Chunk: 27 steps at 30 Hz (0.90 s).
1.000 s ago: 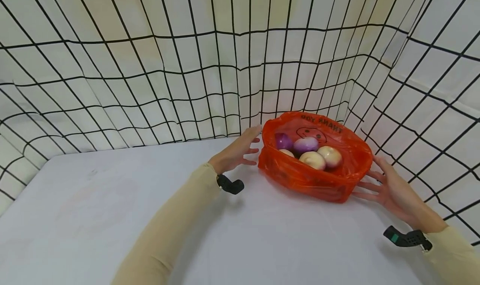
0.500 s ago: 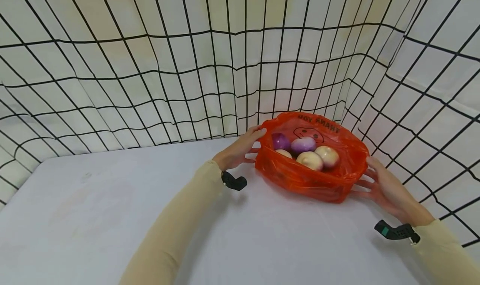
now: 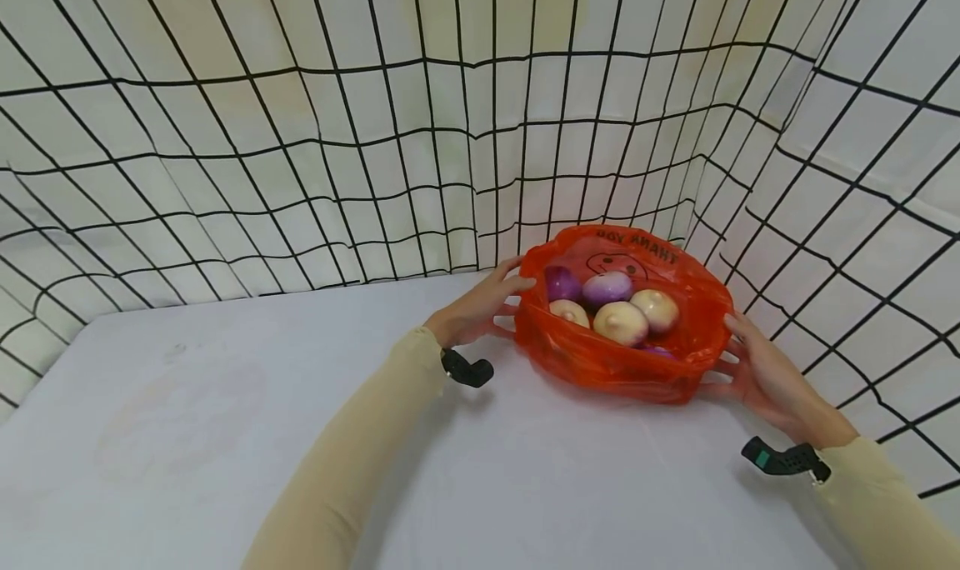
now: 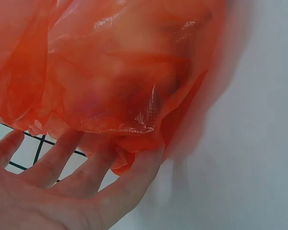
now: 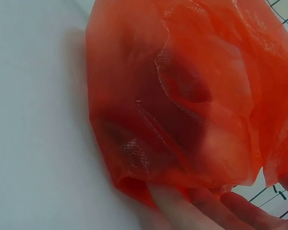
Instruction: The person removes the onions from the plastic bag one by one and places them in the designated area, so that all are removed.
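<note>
As onions crowd the red bag, left hand and right hand touching opposite sides, both spread wide, white bench below

Dressed in plain, lightly creased cream sleeves; fitted with curved black wrist cameras, marked on the right with a small green patch.

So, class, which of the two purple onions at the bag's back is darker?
The left onion in the red bag: deep purple, whereas the right onion is paler lilac.
</note>
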Tool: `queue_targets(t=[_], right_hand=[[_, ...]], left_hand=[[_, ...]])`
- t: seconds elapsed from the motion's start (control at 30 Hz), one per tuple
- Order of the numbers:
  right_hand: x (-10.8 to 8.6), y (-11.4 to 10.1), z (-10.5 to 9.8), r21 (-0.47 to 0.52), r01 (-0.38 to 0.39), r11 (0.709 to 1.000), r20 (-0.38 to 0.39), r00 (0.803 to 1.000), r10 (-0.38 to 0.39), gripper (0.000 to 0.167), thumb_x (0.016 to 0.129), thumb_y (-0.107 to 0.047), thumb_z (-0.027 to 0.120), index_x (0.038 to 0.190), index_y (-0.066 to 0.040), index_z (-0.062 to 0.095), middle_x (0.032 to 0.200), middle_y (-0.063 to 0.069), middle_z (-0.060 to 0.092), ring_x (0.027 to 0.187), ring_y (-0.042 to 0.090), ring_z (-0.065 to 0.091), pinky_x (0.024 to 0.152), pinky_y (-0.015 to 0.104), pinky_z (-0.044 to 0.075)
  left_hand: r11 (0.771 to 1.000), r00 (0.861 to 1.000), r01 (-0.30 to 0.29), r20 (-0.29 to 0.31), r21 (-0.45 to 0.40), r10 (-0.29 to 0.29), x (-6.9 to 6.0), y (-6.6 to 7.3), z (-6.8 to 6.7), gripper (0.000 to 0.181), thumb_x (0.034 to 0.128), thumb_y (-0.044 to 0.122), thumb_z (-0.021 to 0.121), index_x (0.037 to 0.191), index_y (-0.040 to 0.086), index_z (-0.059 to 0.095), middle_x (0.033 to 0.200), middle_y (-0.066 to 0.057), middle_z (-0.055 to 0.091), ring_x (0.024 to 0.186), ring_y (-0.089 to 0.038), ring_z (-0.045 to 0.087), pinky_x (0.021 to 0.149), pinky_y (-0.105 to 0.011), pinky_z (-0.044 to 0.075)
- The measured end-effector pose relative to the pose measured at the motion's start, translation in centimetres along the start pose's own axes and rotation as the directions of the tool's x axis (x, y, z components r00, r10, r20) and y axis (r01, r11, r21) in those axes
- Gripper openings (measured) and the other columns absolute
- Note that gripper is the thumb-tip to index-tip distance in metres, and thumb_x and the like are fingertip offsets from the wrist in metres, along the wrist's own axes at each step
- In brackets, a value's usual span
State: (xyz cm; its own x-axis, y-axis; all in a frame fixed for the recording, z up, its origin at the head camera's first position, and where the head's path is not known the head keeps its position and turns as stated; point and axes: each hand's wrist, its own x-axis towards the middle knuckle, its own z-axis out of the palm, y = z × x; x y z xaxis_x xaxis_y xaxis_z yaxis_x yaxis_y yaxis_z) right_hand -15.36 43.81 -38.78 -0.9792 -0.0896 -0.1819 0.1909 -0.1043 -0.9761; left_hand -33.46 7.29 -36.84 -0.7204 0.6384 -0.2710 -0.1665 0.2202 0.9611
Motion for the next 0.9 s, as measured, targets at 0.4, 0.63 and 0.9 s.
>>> queue_targets(t=[0.4,0.63,0.9], right_hand=[[0.4,-0.1,0.8,0.013,0.005,1.000,0.028,1.000,-0.005,0.066,0.111,-0.047,0.034,0.166,-0.040,-0.002,0.141,-0.018,0.041,0.116,0.004,0.061,0.089,0.041,0.065],[1.0,-0.4,1.9,-0.007,0.005,1.000,0.059,0.998,-0.004,0.066,0.111,-0.048,0.033,0.166,-0.039,-0.003,0.141,-0.016,0.043,0.117,0.005,0.061,0.090,0.039,0.064],[1.6,-0.1,3.1,-0.002,0.025,1.000,0.133,0.991,-0.024,0.063,0.112,-0.045,0.030,0.166,-0.037,-0.001,0.139,-0.015,0.049,0.117,0.006,0.063,0.092,0.040,0.064]], left_hand=[[0.999,1.000,-0.005,0.008,-0.035,0.005,-1.8,-1.1,-0.4,0.066,0.1019,0.045,0.055,0.159,0.049,0.022,0.164,0.000,0.036,0.148,-0.038,0.045,0.106,-0.062,0.053],[0.999,1.000,-0.026,0.010,-0.044,0.027,-3.6,-2.0,-1.2,0.064,0.1024,0.045,0.053,0.158,0.050,0.022,0.162,-0.002,0.039,0.145,-0.039,0.048,0.107,-0.062,0.053],[0.998,1.000,-0.027,0.008,-0.062,0.028,-5.7,-2.4,-2.3,0.063,0.1034,0.045,0.051,0.158,0.051,0.021,0.162,-0.001,0.039,0.144,-0.039,0.049,0.109,-0.062,0.051]])
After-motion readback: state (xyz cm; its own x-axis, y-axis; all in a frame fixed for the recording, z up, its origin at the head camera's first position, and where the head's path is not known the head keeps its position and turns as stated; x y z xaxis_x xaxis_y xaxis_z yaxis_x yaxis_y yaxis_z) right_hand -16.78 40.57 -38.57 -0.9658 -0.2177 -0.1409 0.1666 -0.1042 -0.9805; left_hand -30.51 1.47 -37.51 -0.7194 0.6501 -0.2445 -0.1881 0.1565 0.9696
